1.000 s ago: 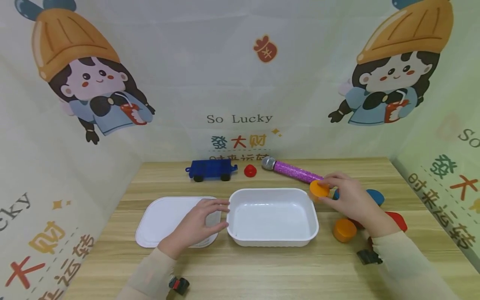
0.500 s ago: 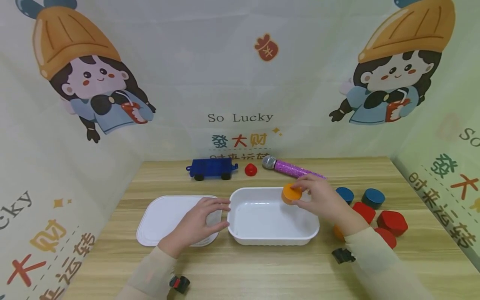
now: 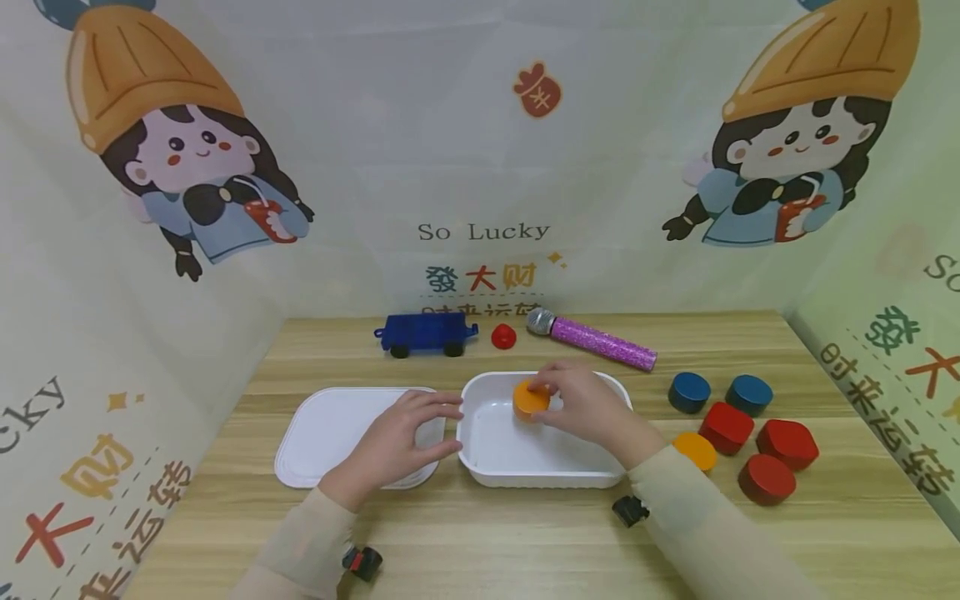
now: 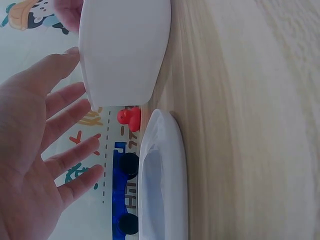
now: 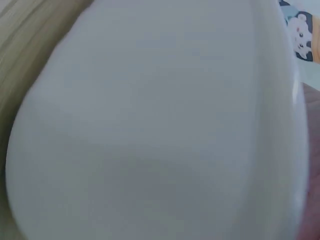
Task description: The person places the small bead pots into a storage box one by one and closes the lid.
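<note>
My right hand pinches an orange round block between thumb and fingers, over the left part of the white container. Fingertips of my left hand touch the container's left end, the fingers spread and nearly straight. In the left wrist view that hand lies against the rim of the container. The container's wall fills most of the right wrist view, with a bit of my right hand at the right edge and the block hidden.
Left of the container lies a white lid. Behind stand a blue toy wagon, a small red piece and a purple microphone. To the right are blue blocks, red blocks and another orange block.
My right hand has carried the orange block leftward from beside the container's right end to over its left part. My left hand has stayed at the container's left end.
</note>
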Action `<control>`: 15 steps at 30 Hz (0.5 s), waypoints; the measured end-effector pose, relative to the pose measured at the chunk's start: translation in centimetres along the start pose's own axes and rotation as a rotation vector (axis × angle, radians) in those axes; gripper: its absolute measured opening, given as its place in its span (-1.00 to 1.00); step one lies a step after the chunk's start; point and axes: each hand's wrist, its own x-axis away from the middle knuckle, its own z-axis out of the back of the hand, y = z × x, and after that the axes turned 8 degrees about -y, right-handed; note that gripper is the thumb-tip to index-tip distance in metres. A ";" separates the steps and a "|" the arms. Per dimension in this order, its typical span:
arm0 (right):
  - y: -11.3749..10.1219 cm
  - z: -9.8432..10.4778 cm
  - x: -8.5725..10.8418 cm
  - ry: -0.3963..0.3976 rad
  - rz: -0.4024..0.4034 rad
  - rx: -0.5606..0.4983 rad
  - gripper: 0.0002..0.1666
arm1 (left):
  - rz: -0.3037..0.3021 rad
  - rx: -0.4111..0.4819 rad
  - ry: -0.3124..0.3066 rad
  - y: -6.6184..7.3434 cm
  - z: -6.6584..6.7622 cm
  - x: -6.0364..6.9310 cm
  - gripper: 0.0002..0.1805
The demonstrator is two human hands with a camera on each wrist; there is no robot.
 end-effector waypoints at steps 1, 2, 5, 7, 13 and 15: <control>-0.2 -0.2 -0.2 -0.009 -0.006 -0.008 -0.54 | 0.000 -0.004 0.000 0.0 0.0 0.0 -0.56; -0.5 -0.3 -0.5 -0.017 -0.013 -0.021 -0.54 | -0.002 -0.008 0.001 0.0 0.0 -0.1 -0.57; -1.0 -0.8 -1.2 -0.035 -0.026 -0.039 -0.54 | -0.001 -0.010 -0.002 0.0 0.1 -0.1 -0.57; -1.3 -1.1 -1.7 -0.041 -0.031 -0.045 -0.54 | 0.002 -0.014 -0.005 0.1 0.1 -0.1 -0.56; -2.2 -1.9 -2.9 -0.059 -0.020 -0.048 -0.55 | 0.018 -0.007 -0.019 0.2 0.2 -0.1 -0.54; -2.4 -2.1 -3.2 -0.070 -0.028 -0.044 -0.56 | 0.021 -0.002 -0.020 0.1 0.2 -0.1 -0.54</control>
